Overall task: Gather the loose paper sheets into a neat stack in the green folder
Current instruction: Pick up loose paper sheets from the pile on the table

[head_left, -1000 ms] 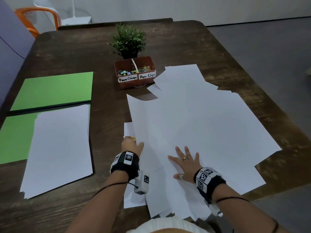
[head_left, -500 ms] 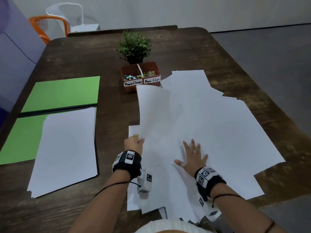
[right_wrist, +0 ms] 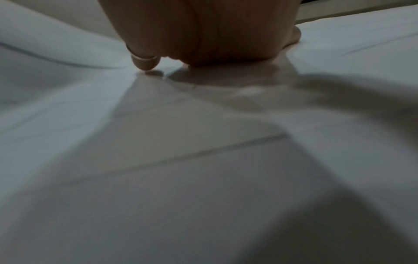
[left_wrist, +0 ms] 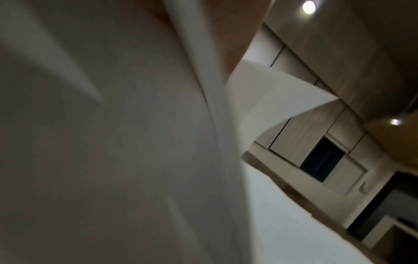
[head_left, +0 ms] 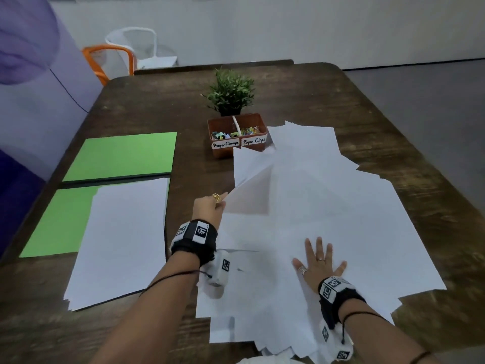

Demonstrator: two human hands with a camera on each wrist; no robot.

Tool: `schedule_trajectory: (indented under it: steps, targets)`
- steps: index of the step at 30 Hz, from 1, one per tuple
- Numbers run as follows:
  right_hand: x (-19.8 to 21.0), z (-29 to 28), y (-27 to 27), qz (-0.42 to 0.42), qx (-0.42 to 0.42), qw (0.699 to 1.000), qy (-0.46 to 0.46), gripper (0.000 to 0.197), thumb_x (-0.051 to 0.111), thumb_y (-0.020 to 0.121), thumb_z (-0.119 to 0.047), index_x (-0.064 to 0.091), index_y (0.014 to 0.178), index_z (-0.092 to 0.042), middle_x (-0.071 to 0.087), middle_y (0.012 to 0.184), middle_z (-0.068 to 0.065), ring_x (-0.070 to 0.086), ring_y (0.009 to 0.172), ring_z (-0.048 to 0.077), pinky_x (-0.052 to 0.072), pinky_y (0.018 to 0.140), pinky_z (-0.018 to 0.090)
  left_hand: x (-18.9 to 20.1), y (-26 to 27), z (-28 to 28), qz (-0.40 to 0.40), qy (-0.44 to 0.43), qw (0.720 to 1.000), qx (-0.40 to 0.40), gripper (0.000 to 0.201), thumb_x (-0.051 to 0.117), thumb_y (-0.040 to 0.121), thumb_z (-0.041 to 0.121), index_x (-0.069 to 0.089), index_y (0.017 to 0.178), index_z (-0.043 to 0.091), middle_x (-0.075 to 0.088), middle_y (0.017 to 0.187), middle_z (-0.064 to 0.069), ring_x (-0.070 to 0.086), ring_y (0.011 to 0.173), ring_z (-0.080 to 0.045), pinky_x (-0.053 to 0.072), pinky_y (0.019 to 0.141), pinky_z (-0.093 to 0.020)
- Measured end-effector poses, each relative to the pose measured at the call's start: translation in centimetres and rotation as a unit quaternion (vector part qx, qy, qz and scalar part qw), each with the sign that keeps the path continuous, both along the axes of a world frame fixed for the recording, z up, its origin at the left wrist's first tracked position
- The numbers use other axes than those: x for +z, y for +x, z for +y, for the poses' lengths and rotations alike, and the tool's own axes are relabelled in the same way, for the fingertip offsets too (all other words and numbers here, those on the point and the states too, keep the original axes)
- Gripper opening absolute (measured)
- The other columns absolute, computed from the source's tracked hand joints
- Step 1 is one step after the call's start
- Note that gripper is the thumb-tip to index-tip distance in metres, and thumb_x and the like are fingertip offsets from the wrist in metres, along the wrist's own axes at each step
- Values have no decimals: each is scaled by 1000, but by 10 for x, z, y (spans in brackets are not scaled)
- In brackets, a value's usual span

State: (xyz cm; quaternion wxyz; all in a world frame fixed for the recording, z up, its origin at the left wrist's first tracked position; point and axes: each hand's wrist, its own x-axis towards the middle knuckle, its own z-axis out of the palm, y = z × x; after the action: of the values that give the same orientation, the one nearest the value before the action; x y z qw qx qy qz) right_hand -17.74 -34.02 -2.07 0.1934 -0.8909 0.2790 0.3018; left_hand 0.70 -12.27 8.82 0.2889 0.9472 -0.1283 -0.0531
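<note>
An open green folder point(head_left: 120, 156) lies at the table's left, with a stack of white sheets point(head_left: 120, 240) on its near half. Loose white sheets point(head_left: 354, 219) spread over the table's right half. My left hand point(head_left: 214, 206) pinches the left edge of one sheet point(head_left: 252, 187) and holds it lifted and curling above the pile. In the left wrist view that raised sheet point(left_wrist: 113, 142) fills most of the picture. My right hand point(head_left: 319, 261) lies flat with fingers spread on the loose pile; the right wrist view shows its palm point(right_wrist: 203, 35) pressing the paper.
A brown box point(head_left: 237, 135) labelled for paper clamps and paper clips stands mid-table, with a small potted plant point(head_left: 231, 93) behind it. Orange and white chairs point(head_left: 118, 59) stand past the far left edge. Some sheets overhang the table's near edge point(head_left: 275, 348).
My left hand has lifted the sheet's left edge higher off the pile, so it stands up and curls. My right hand stays flat on the pile, shifted slightly right.
</note>
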Motion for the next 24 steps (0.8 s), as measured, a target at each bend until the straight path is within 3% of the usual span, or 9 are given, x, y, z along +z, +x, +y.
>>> schedule_trajectory:
  steps: [3,7,11,17,21,24]
  targets:
    - [2,1,1,6,8,1000,-4,73,15,90,-66,-27,141,-35,-41,145,-6,-32,138,24,-9,107,65,-15,1,-4,50,48,998,8,29,50,93,12,63,117,3,67,104,-21,60,103,-34,43,85,-30]
    - [4,-1,1,10,18,1000,-2,77,18,89,-68,-28,140,-34,-42,145,-6,-33,138,24,-8,107,65,-36,7,1,105,91,989,44,19,46,90,12,60,88,-1,66,98,-22,60,91,-38,41,68,-32]
    - [5,-2,3,13,21,1000,1,86,24,84,-74,-29,140,-34,-42,145,-6,-34,137,25,-9,105,66,-50,19,8,146,104,981,69,10,52,86,13,57,89,5,64,106,-18,60,95,-35,46,74,-32]
    - [6,-5,3,19,27,999,9,98,31,78,-79,-28,141,-34,-49,131,-9,-35,136,26,-9,104,68,-58,30,3,186,122,970,100,34,61,85,21,59,112,0,61,118,-17,58,107,-34,47,84,-33]
    - [6,-5,2,30,28,999,11,98,31,76,-81,-29,140,-35,-50,131,-9,-35,136,26,-9,103,69,-61,30,4,185,152,968,81,33,62,86,22,60,106,-4,61,114,-19,59,103,-35,47,80,-32]
    - [6,-4,2,30,28,999,11,98,30,77,-81,-30,140,-35,-51,131,-9,-37,135,26,-9,103,69,-64,30,7,181,149,970,69,26,62,86,21,60,93,-3,63,105,-19,60,95,-33,44,71,-29]
